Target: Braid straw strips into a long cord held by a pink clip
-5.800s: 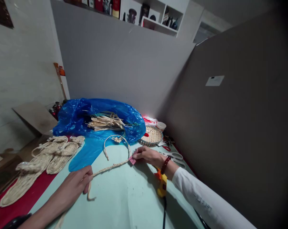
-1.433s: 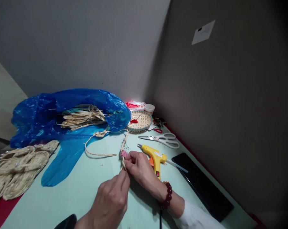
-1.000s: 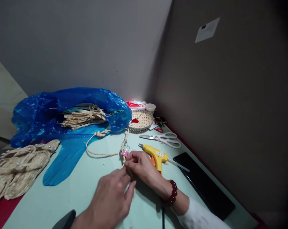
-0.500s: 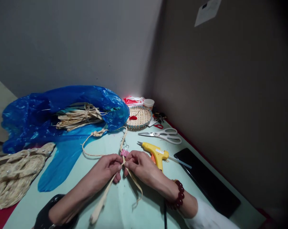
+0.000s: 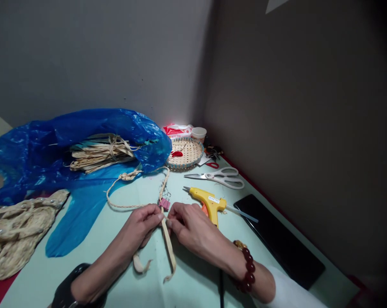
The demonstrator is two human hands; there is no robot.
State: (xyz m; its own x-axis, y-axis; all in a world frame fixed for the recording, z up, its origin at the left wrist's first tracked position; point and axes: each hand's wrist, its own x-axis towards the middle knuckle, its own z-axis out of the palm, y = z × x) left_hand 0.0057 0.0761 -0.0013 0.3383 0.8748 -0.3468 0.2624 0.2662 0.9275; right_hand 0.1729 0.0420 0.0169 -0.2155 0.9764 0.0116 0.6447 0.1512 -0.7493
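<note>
My left hand (image 5: 145, 224) pinches pale, flat raffia strands just below a pink binder clip (image 5: 164, 203). Close beside it, my right hand (image 5: 188, 224) is closed, thumb against forefinger, on a strand of the same fibre. One loose raffia strand (image 5: 168, 246) hangs down between the hands, and another curled end (image 5: 141, 265) shows under my left wrist. Above the clip runs a thin braided raffia cord (image 5: 122, 208), looping left over the pale green tabletop (image 5: 116, 233) to a knotted end. The fingertips partly cover the crossing of the strands.
Left lie a blue plastic bag (image 5: 84, 124) holding a raffia bundle (image 5: 100, 154) and a beaded woven piece (image 5: 16, 239). Right are white-handled scissors (image 5: 227, 176), a yellow glue gun (image 5: 209, 201) and a black phone-like slab (image 5: 283, 244). Behind stand a woven tray (image 5: 188, 155) and a cup (image 5: 199, 133).
The strands have swapped about: the one that stretched left now shows only a curled end under my left wrist, and another hangs straight between the hands. The view has shifted slightly.
</note>
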